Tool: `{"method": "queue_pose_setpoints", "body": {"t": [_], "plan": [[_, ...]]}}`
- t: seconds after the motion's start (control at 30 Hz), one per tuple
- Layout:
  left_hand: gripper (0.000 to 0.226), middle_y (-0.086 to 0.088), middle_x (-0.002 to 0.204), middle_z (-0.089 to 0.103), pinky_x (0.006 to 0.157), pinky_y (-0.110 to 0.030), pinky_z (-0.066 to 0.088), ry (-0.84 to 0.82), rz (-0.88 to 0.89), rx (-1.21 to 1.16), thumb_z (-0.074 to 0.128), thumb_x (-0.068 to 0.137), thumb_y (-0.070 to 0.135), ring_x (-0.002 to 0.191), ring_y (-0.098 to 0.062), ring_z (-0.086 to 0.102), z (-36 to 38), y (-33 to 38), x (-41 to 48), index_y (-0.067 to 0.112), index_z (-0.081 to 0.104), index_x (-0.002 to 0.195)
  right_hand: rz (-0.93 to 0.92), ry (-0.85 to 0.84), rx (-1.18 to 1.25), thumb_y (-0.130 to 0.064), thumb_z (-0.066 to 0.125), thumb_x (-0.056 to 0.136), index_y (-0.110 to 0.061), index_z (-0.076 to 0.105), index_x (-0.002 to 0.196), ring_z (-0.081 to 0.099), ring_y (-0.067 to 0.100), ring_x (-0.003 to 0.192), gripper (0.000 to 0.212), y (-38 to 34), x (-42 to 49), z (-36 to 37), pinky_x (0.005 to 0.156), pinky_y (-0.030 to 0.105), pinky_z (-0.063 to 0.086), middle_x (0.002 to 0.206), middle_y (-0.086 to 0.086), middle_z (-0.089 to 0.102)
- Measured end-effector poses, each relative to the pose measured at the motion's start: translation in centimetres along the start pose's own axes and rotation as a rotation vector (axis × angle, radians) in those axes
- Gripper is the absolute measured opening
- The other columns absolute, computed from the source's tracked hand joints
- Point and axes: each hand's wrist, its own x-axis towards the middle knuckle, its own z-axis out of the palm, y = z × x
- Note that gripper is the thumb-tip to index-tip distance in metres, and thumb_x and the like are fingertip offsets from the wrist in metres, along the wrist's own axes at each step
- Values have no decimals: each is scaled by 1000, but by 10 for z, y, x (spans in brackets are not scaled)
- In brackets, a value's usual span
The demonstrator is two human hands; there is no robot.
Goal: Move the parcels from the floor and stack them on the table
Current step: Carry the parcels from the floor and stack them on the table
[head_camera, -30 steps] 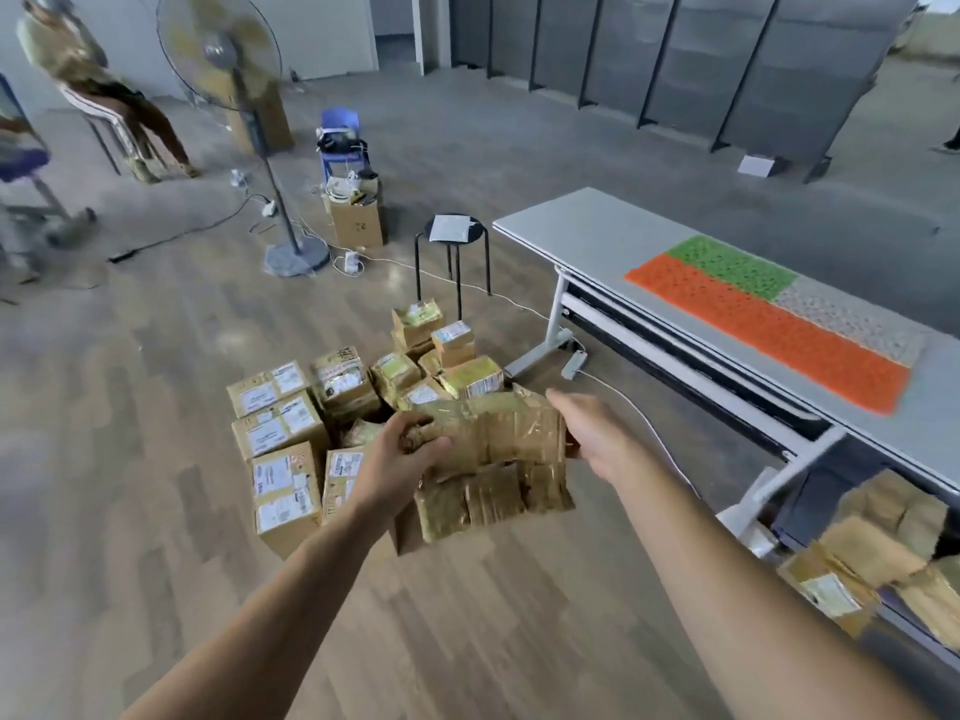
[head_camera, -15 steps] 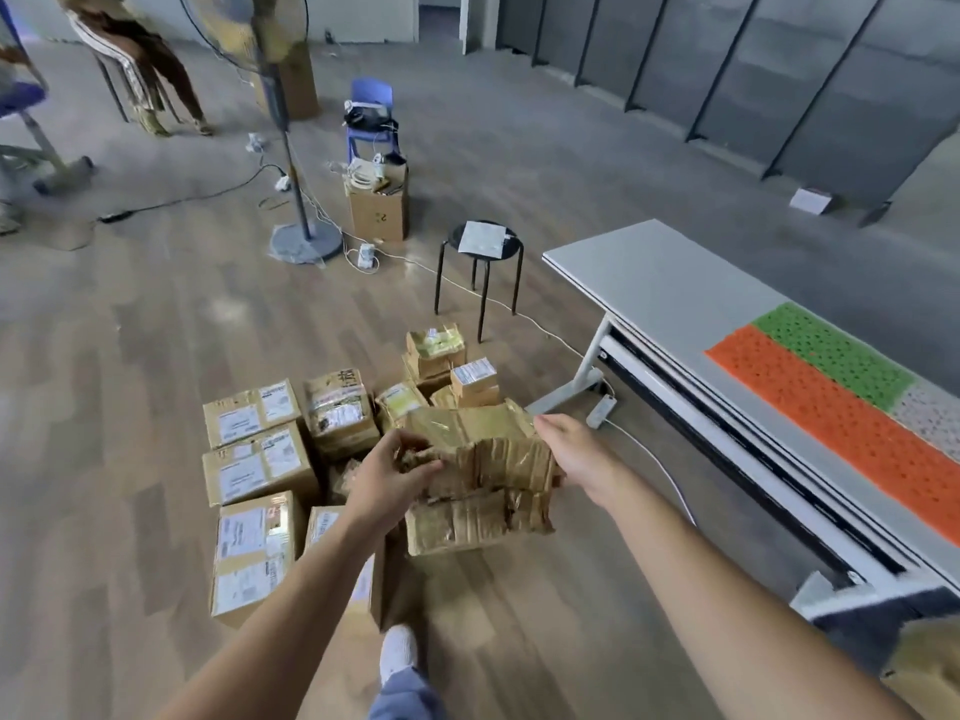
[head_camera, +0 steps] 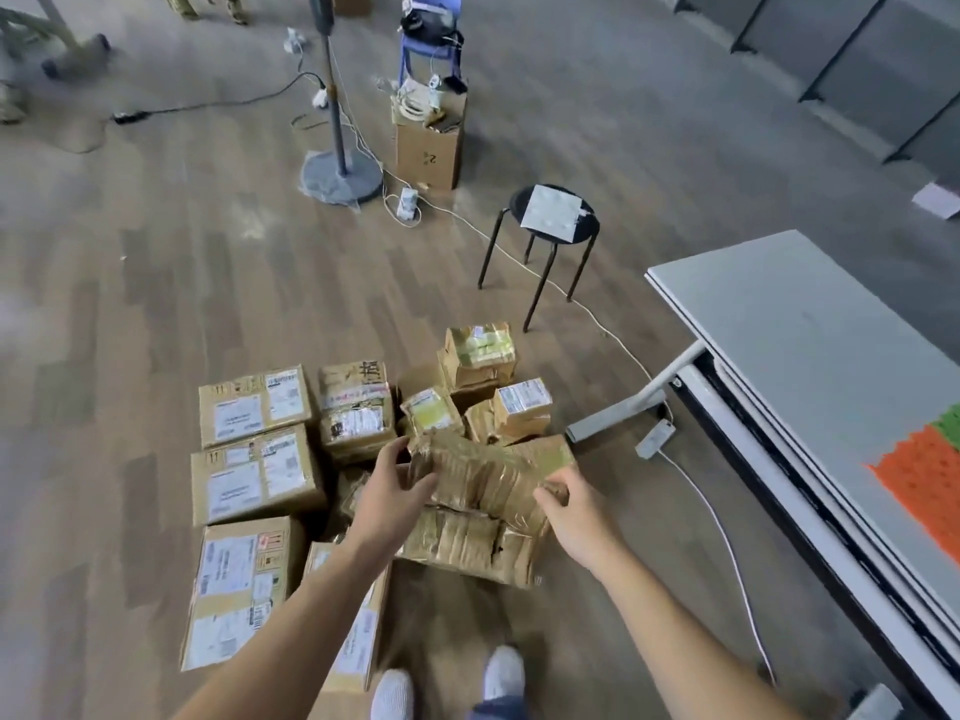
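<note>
From the head camera, our left hand [head_camera: 392,491] and right hand [head_camera: 574,511] curl their fingers round the ends of two stacked taped parcels [head_camera: 488,475], by the labelled boxes [head_camera: 254,475] on the floor [head_camera: 156,283], left of the table [head_camera: 779,330].

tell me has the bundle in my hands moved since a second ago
Yes, slightly: the bundle has sunk toward the floor parcels, which look larger beside it, and got no nearer the table.
</note>
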Motion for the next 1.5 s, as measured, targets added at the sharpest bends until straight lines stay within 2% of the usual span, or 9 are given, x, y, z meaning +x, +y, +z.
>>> {"method": "queue_pose_setpoints", "body": {"t": [0.23, 0.37, 0.53, 0.67, 0.83, 1.0, 1.17, 1.33, 1.5], "plan": [[54, -9, 141, 45, 108, -36, 34, 113, -89, 442, 52, 91, 18, 131, -24, 40, 29, -63, 112, 12, 38, 143, 289, -52, 265, -24, 59, 95, -17, 56, 91, 66, 21, 82, 9, 70, 109, 93, 71, 43, 59, 93, 4, 65], [54, -5, 118, 59, 92, -37, 47, 148, -355, 309, 51, 90, 18, 110, -29, 56, 50, -125, 161, 11, 37, 141, 395, -65, 374, -26, 59, 95, -22, 56, 87, 69, 23, 79, 9, 111, 170, 147, 76, 50, 59, 90, 4, 65], [31, 15, 96, 67, 71, -18, 52, -3, -393, 198, 59, 90, 17, 84, 1, 66, 91, -188, 208, 26, 53, 119, 419, -29, 439, -27, 61, 94, -19, 57, 88, 71, 20, 68, 10, 137, 230, 198, 74, 50, 59, 92, 7, 67], [15, 24, 88, 63, 63, -15, 47, -45, -360, 210, 54, 93, 28, 75, 7, 62, 112, -210, 242, 41, 50, 99, 369, 39, 330, -33, 58, 94, -18, 54, 102, 67, 5, 61, 18, 146, 258, 222, 51, 21, 50, 90, 1, 66], [10, 11, 91, 67, 51, -9, 41, -33, -402, 214, 57, 87, 24, 63, 7, 60, 122, -219, 255, 30, 53, 94, 284, 7, 67, -35, 51, 96, -15, 44, 133, 62, 31, 102, 42, 136, 265, 219, 78, 40, 51, 125, 11, 56], [51, 1, 108, 62, 71, -29, 45, 26, -498, 209, 48, 91, 36, 92, -19, 61, 118, -201, 251, 18, 36, 137, 116, 117, -250, -29, 54, 93, -19, 48, 128, 47, 30, 115, 36, 113, 264, 196, 84, 41, 44, 126, 9, 50], [51, 14, 97, 56, 56, -13, 35, 39, -442, 246, 50, 89, 28, 71, 5, 50, 109, -189, 252, 17, 37, 137, -90, 133, -183, -19, 54, 93, -16, 53, 126, 49, 27, 114, 34, 83, 261, 193, 88, 44, 46, 127, 8, 52], [57, -8, 135, 51, 94, -39, 48, 80, -476, 264, 48, 88, 20, 109, -26, 57, 89, -178, 246, 13, 32, 143, -264, 40, -142, -17, 51, 95, -15, 53, 128, 53, 26, 111, 33, 58, 246, 206, 86, 43, 50, 126, 8, 52], [62, -7, 140, 46, 99, -41, 46, 134, -504, 264, 46, 88, 18, 118, -27, 52, 54, -186, 222, 17, 27, 147, -361, -72, -100, -14, 49, 95, -14, 53, 128, 59, 29, 100, 33, 43, 226, 226, 75, 34, 46, 125, 8, 52]]}}
